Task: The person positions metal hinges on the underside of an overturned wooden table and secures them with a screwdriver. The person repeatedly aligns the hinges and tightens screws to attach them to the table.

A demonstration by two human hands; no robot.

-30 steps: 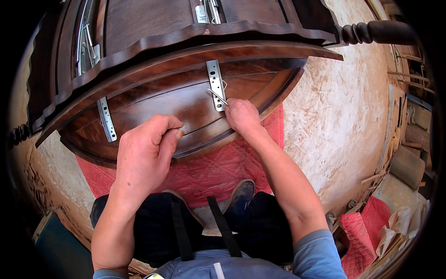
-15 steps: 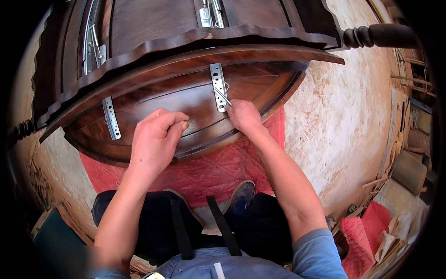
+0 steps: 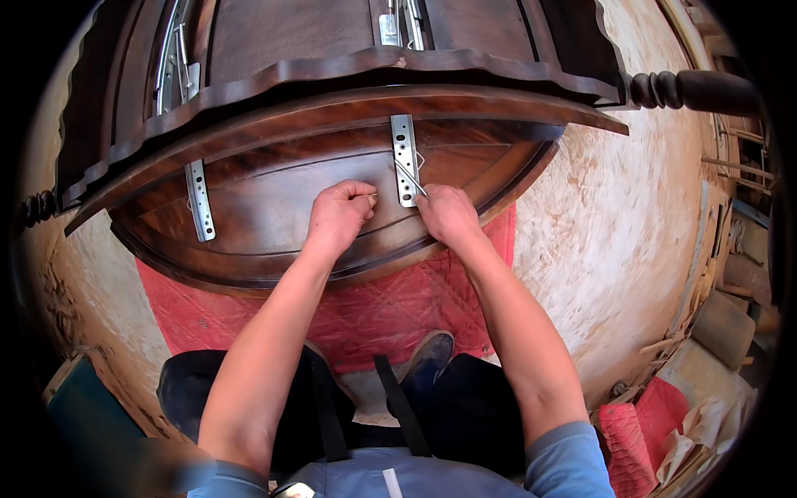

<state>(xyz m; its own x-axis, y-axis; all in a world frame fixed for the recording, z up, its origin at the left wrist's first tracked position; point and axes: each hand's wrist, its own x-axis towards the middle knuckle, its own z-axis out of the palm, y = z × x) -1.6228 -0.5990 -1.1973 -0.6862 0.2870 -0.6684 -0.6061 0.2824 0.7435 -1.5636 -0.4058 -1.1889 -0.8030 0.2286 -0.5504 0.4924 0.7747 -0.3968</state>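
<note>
My right hand (image 3: 448, 214) is closed around a slim metal rod (image 3: 410, 178), which slants across a silver mounting plate full of holes (image 3: 404, 149). Most of the rod's lower end is hidden in the fingers. To the left of that plate, my left hand (image 3: 339, 219) pinches thumb and forefinger together; anything between the tips is too small to name. Both hands are over a curved, dark brown wooden panel (image 3: 290, 217) with a polished face. A second perforated metal plate (image 3: 200, 199) lies on the panel's left part.
Beyond the panel stands dark wooden furniture (image 3: 290, 37) with a wavy edge and metal hinge mechanisms (image 3: 390, 29). A turned wooden leg (image 3: 693, 89) sticks out at right. Red quilted cloth (image 3: 374, 324) lies below the panel. Wood scraps and more red cloth (image 3: 635, 432) are at lower right.
My left hand has moved right and slightly up, closer to the right-hand plate. The rod still crosses that plate in my right hand. The whole view has shifted a little.
</note>
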